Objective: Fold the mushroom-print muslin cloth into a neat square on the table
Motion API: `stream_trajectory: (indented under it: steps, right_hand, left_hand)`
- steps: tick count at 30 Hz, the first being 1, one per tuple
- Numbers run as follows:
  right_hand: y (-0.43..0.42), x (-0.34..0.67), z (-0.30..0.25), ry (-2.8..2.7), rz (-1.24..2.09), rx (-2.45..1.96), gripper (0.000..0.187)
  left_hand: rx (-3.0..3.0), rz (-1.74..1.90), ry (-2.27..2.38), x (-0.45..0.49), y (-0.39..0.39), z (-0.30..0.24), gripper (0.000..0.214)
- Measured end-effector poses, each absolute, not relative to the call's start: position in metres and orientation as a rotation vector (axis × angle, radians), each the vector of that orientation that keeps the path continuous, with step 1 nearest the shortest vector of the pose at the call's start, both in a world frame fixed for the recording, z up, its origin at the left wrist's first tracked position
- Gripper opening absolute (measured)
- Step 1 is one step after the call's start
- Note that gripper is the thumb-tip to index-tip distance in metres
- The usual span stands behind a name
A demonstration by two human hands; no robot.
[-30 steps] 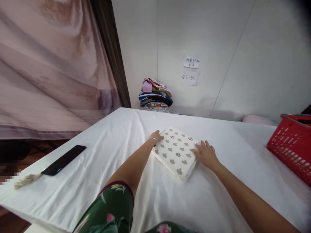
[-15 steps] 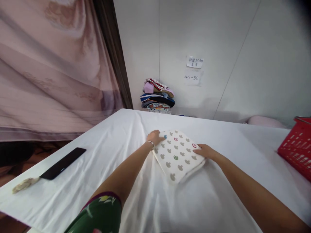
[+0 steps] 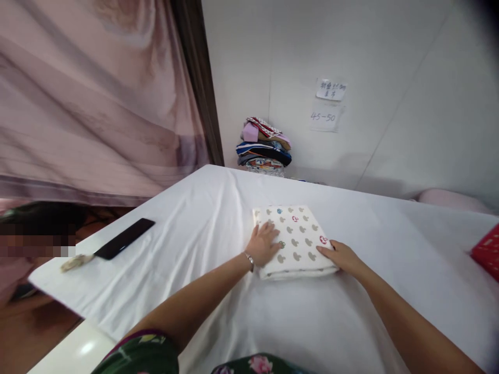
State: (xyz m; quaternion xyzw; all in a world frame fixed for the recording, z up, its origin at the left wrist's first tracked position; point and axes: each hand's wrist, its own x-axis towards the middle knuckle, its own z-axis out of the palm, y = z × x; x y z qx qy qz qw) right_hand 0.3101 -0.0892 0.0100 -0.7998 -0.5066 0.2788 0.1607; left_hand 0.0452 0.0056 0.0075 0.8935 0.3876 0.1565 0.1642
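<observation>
A folded white cloth with small grey, red and green prints [image 3: 296, 234] lies on the table covered by a white sheet [image 3: 202, 208]. My left hand [image 3: 265, 243] rests flat on the cloth's near left part, fingers stretched out, a bracelet at the wrist. At the cloth's near right corner my right hand [image 3: 340, 254] touches the edge, its fingers extended along the fold. Neither hand grips anything.
A black phone [image 3: 125, 238] with a beige strap [image 3: 76, 262] lies near the table's left edge. A stack of folded clothes [image 3: 265, 146] sits against the far wall. A red basket corner [image 3: 486, 252] shows at the right. Pink curtain hangs left.
The cloth has turned clockwise and now lies squarer to me. My left hand came from the far left corner down onto its near left part. The view shifted left, so the basket moved toward the right edge.
</observation>
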Motion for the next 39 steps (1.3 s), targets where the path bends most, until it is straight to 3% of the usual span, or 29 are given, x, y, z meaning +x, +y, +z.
stream_trajectory:
  steps: [3,5,7,9,13,18,29,39]
  right_hand:
    - [-0.095,0.306,0.011,-1.545,0.643,-2.341,0.048]
    - [-0.102,0.299,0.014,-1.643,0.308,-2.315,0.048]
    - [-0.109,0.289,0.018,-1.754,-0.024,-2.130,0.048]
    - [-0.115,0.273,0.023,-1.870,-0.126,-1.879,0.046]
    - [-0.120,0.235,0.029,-2.119,0.058,-1.489,0.035]
    - [-0.113,0.206,0.026,-2.289,0.159,-1.244,0.025]
    - [-0.115,0.207,-0.003,-2.166,-0.061,-1.317,0.027]
    - [-0.117,0.210,-0.004,-2.116,0.056,-1.283,0.024]
  left_hand:
    - [2.474,0.575,0.985,0.022,-0.039,0.004,0.034]
    - [2.398,0.704,0.923,0.008,-0.059,0.001,0.031]
    - [2.281,0.862,0.943,-0.003,-0.070,-0.001,0.026]
    - [2.116,0.966,1.065,-0.012,-0.075,-0.003,0.024]
    - [1.868,0.875,1.289,-0.019,-0.077,-0.005,0.032]
    - [1.948,0.790,1.251,-0.015,-0.085,-0.004,0.046]
    - [2.286,0.938,1.249,0.004,-0.083,-0.001,0.021]
    - [2.345,0.920,1.233,0.005,-0.081,-0.007,0.023]
